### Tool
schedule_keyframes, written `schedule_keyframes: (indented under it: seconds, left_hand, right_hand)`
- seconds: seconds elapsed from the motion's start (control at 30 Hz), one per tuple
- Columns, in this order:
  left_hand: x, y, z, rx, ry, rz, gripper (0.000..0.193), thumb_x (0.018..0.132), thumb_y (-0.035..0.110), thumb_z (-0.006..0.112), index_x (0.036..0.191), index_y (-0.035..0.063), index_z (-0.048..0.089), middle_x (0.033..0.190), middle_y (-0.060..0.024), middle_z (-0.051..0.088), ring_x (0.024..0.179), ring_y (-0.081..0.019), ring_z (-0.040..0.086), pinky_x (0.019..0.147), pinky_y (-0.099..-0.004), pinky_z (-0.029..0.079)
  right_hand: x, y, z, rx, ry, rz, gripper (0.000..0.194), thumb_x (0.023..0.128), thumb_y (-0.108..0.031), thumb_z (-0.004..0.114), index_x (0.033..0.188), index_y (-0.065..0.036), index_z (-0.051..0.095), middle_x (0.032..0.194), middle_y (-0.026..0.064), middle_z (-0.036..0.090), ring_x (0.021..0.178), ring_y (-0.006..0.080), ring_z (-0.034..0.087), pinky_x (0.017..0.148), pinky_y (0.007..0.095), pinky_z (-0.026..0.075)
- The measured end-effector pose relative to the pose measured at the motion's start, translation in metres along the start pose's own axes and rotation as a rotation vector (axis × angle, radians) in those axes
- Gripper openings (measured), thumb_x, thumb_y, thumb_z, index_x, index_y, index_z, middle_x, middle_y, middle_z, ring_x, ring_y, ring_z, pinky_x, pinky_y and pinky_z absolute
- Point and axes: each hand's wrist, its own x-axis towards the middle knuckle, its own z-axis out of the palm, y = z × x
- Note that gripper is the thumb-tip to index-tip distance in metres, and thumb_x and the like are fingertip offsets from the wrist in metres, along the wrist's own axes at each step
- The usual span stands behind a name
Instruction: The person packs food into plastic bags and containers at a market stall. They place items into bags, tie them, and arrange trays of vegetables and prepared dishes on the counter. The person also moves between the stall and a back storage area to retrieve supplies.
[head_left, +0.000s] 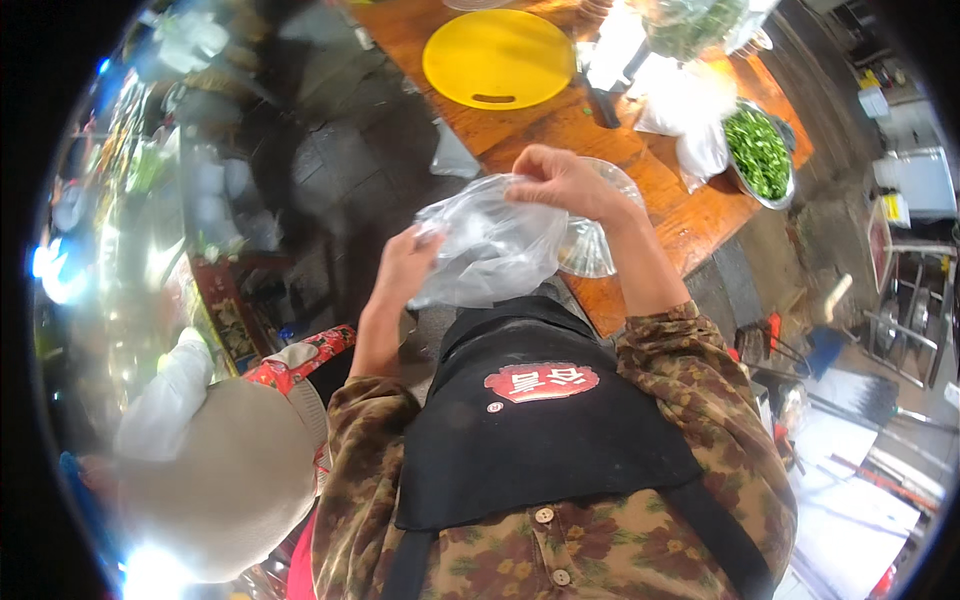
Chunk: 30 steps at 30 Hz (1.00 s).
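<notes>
A clear plastic bag (495, 244) is stretched between my two hands, above the black apron. My left hand (409, 259) grips its left edge, slightly blurred. With bent fingers, my right hand (559, 180) pinches the bag's upper right rim. Behind my right wrist, a round transparent ribbed dish or lid (589, 247) lies at the edge of the wooden table (697, 221). Farther up the table is a round yellow cutting board (499, 60) with a handle slot. A metal bowl of chopped green vegetables (757, 154) stands at the table's right side.
A knife with a black handle (604, 109) lies right of the board, near white plastic bags (694, 112) and bagged greens (694, 26). Another person in a light hat (217, 480) and white sleeve (169, 405) is close on my left. A metal-framed cart (907, 315) stands far right.
</notes>
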Motion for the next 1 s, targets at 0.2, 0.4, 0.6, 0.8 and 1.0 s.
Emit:
schedule_keyframes:
  seconds: [0.2, 0.4, 0.6, 0.8, 1.0]
  left_hand:
    - [-0.038, -0.055, -0.043, -0.821, 0.435, -0.083, 0.021, 0.097, 0.018, 0.062, 0.104, -0.0008, 0.067, 0.067, 0.0046, 0.048, 0.057, -0.0058, 0.046, 0.05, -0.0219, 0.039]
    - [-0.048, -0.086, -0.055, -1.196, 0.518, -0.272, 0.02, 0.096, 0.025, 0.061, 0.103, 0.006, 0.062, 0.071, 0.0007, 0.052, 0.055, -0.009, 0.048, 0.051, -0.0258, 0.044]
    - [-0.035, -0.046, -0.028, -1.163, 0.609, -0.239, 0.029, 0.097, 0.029, 0.06, 0.112, 0.0045, 0.062, 0.069, 0.0035, 0.046, 0.053, -0.0121, 0.042, 0.052, -0.0276, 0.041]
    - [-0.004, 0.011, -0.003, -0.998, 0.466, -0.146, 0.055, 0.095, 0.046, 0.061, 0.134, 0.0075, 0.055, 0.066, 0.0055, 0.041, 0.054, -0.0095, 0.04, 0.053, -0.0267, 0.038]
    - [0.048, 0.051, 0.055, -1.484, 0.081, -0.012, 0.038, 0.1, 0.043, 0.053, 0.12, 0.0113, 0.059, 0.064, 0.0023, 0.053, 0.052, -0.0118, 0.047, 0.052, -0.0295, 0.038]
  right_hand:
    - [-0.038, 0.082, -0.038, -0.857, 0.378, 0.148, 0.064, 0.085, -0.044, 0.07, 0.136, -0.01, 0.055, 0.125, 0.024, 0.057, 0.109, 0.0375, 0.061, 0.089, 0.0477, 0.052]
    - [-0.047, 0.143, 0.001, -0.95, 0.219, 0.386, 0.043, 0.082, -0.006, 0.059, 0.124, 0.003, 0.052, 0.119, 0.0309, 0.054, 0.103, 0.0412, 0.062, 0.077, 0.0453, 0.057]
    - [-0.04, 0.156, -0.022, -0.686, 0.294, 0.254, 0.027, 0.074, -0.005, 0.062, 0.101, -0.001, 0.061, 0.093, 0.0219, 0.067, 0.084, 0.0409, 0.066, 0.073, 0.0482, 0.054]
    - [-0.062, 0.177, -0.028, -0.589, 0.366, 0.047, 0.016, 0.075, -0.008, 0.053, 0.089, -0.008, 0.062, 0.081, 0.0194, 0.065, 0.078, 0.0415, 0.063, 0.069, 0.0507, 0.05]
    - [-0.158, 0.129, -0.065, -0.576, 0.511, 0.268, 0.013, 0.072, -0.007, 0.056, 0.083, -0.002, 0.057, 0.078, 0.0243, 0.06, 0.079, 0.0448, 0.059, 0.069, 0.0493, 0.045]
